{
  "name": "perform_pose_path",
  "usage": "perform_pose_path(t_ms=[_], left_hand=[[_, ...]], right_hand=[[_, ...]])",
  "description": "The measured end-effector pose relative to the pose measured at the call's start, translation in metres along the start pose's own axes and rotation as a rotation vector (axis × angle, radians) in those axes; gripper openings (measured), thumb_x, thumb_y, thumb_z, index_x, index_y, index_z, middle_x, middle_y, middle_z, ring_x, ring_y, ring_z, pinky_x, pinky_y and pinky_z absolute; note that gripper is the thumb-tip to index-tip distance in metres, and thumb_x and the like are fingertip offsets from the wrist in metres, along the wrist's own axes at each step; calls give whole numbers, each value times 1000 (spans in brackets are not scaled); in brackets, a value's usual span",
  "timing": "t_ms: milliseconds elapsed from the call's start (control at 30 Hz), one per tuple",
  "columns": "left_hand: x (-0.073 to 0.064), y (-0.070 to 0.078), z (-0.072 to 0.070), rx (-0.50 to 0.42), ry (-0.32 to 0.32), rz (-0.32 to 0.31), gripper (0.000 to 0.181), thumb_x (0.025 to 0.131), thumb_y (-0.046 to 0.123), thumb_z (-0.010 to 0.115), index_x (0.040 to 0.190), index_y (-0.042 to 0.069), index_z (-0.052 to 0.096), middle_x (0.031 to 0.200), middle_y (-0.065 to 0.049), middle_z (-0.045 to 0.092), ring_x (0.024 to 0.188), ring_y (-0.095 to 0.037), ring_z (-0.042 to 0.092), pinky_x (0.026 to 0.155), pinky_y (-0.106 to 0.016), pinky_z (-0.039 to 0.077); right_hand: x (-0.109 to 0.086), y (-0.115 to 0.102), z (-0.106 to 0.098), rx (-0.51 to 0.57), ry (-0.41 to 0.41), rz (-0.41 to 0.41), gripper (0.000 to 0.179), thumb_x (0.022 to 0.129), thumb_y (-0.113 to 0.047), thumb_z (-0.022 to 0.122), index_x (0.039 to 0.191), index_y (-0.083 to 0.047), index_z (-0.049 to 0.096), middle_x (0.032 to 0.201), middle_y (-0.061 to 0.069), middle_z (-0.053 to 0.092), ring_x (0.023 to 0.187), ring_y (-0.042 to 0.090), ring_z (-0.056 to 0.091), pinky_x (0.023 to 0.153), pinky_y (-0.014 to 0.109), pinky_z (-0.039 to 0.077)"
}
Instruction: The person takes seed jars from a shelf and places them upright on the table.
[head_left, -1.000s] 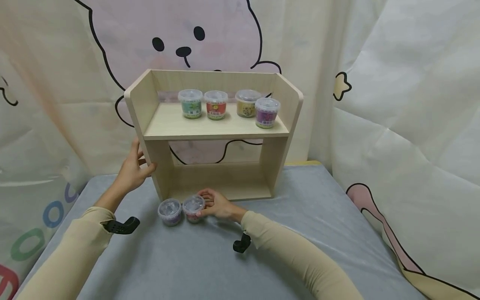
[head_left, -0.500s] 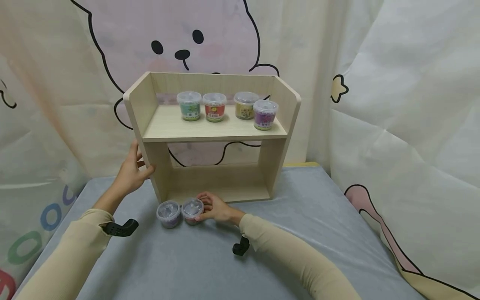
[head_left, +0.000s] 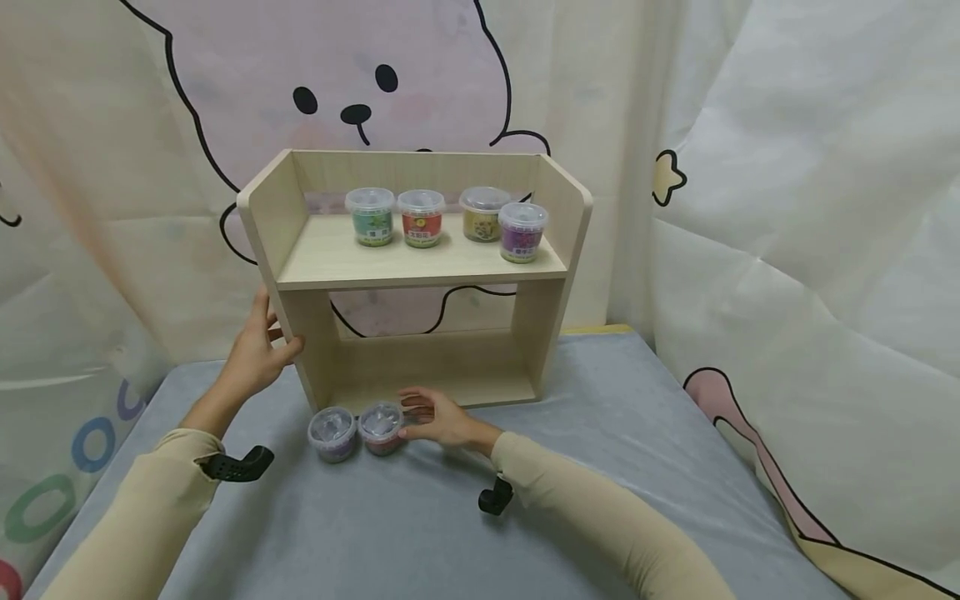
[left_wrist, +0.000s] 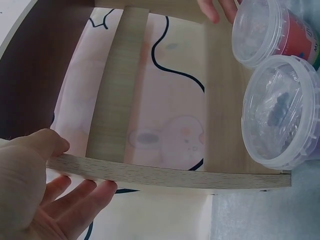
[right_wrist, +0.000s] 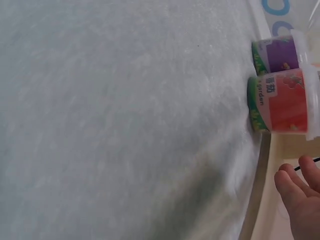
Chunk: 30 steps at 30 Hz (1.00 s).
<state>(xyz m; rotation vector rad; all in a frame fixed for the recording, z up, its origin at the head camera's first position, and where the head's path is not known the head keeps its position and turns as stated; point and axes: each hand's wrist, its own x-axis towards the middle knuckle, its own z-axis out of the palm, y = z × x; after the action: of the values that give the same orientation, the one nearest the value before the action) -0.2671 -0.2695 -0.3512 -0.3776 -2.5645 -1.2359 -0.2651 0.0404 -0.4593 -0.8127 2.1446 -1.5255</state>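
Note:
A two-tier wooden shelf [head_left: 427,268] stands on the table. My left hand [head_left: 251,362] holds the edge of its left side panel, thumb on the inner face and fingers [left_wrist: 85,205] behind, as the left wrist view shows. Two clear-lidded tubs sit side by side before the shelf's lower front: a purple-labelled tub [head_left: 332,435] on the left and a red-labelled tub [head_left: 381,429] on the right. Just right of the red one is my right hand [head_left: 442,417], its fingers loosely extended and holding nothing. The right wrist view has a gap between these fingers [right_wrist: 287,187] and the red tub.
On the upper tier stand a green-labelled tub [head_left: 372,225], another red-labelled tub [head_left: 422,227], a yellow-labelled tub [head_left: 481,223] and another purple-labelled tub [head_left: 521,242]. A blue-grey cloth [head_left: 375,533] covers the table. Printed curtains [head_left: 600,167] hang behind and at both sides.
My right hand has let go of the red-labelled tub before the shelf and moved slightly right. The left hand keeps its hold on the side panel. The head view has shifted slightly.

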Motion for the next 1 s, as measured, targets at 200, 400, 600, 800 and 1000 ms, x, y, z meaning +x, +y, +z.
perform_pose_path(t_ms=[200, 400, 600, 800, 1000], left_hand=[[-2, -1, 0, 0, 12, -12, 95, 97, 6, 62, 161, 36, -2, 153, -42, 33, 124, -66, 49, 67, -51, 63], [-4, -2, 1, 12, 20, -15, 94, 97, 7, 63, 161, 35, -1, 152, -43, 34, 123, -67, 49, 67, -51, 63], [-3, -3, 2, 16, 44, -17, 91, 96, 6, 60, 161, 33, 2, 150, -44, 35, 122, -67, 50, 66, -50, 63], [-1, -4, 5, 13, 55, -9, 91, 95, 4, 59, 161, 34, 4, 151, -43, 35, 122, -66, 51, 66, -50, 63], [0, -5, 7, 20, 55, 3, 92, 95, 3, 59, 161, 34, 3, 151, -43, 35, 122, -66, 51, 65, -52, 63]], right_hand=[[-10, -5, -10, -14, 5, -13, 61, 96, -6, 66, 150, 1, 40, 151, 31, 45, 139, 45, 48, 116, 52, 42], [-19, -11, -17, -55, -5, -21, 57, 97, -7, 66, 149, 1, 43, 150, 31, 45, 139, 46, 48, 115, 52, 43], [-24, -20, -28, -106, 16, -54, 52, 98, -10, 65, 144, 3, 47, 148, 30, 48, 137, 47, 49, 114, 53, 44], [-34, -42, -55, -146, 51, -95, 50, 97, -8, 64, 143, 5, 48, 146, 26, 53, 134, 43, 54, 113, 48, 46], [-42, -72, -83, -149, 106, -135, 49, 98, -7, 63, 144, 4, 48, 144, 25, 54, 134, 42, 54, 111, 42, 49]])
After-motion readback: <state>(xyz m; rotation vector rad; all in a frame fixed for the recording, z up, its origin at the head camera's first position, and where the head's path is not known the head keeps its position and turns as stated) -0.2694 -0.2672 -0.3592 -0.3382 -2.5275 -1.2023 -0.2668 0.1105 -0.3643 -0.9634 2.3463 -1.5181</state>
